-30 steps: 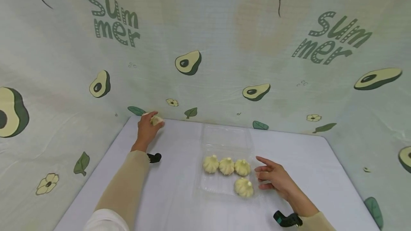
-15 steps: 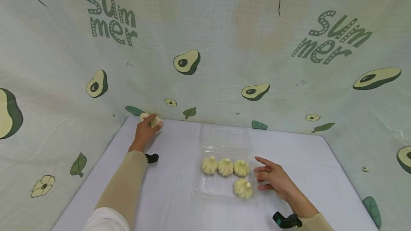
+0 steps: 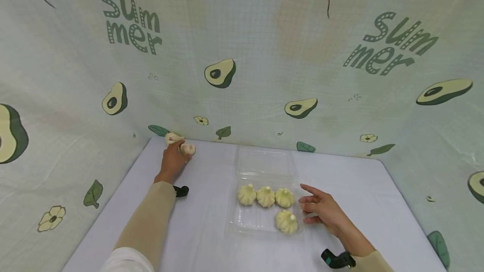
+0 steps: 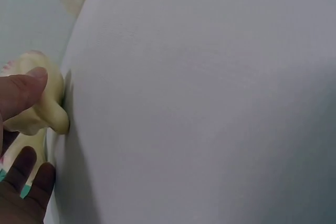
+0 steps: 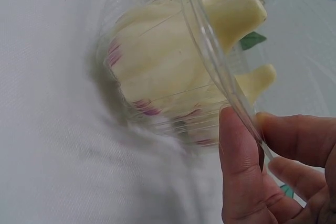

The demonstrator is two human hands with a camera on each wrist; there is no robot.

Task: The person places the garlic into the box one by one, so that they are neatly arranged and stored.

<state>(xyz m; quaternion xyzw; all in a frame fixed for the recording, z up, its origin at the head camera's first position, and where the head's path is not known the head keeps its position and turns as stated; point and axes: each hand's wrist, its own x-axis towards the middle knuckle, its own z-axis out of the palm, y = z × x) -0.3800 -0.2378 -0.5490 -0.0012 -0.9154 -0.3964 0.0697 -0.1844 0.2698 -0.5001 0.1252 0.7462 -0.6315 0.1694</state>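
Note:
At the far left corner of the table, my left hand (image 3: pixel 174 162) pinches a garlic bulb (image 3: pixel 188 149). In the left wrist view the thumb lies over this pale bulb (image 4: pixel 52 109), and two other fingers are spread below it. A second garlic bulb (image 3: pixel 172 138) sits just behind, against the curtain. My right hand (image 3: pixel 325 213) pinches the right rim of a clear plastic clamshell box (image 3: pixel 249 220), the rim running between thumb and fingers in the right wrist view. Inside stand a back row of three garlic bulbs (image 3: pixel 266 197) and another bulb (image 3: pixel 286 221) at front right.
The box's clear lid (image 3: pixel 266 160) lies folded back behind it. A white cloth covers the table (image 3: pixel 200 221). A patterned curtain (image 3: pixel 257 45) rises along the back and both sides. Each wrist wears a black camera mount (image 3: pixel 338 259).
The left hand has shifted slightly toward the front with its bulb, which now stands apart from the one behind. The right hand and the box have stayed in place.

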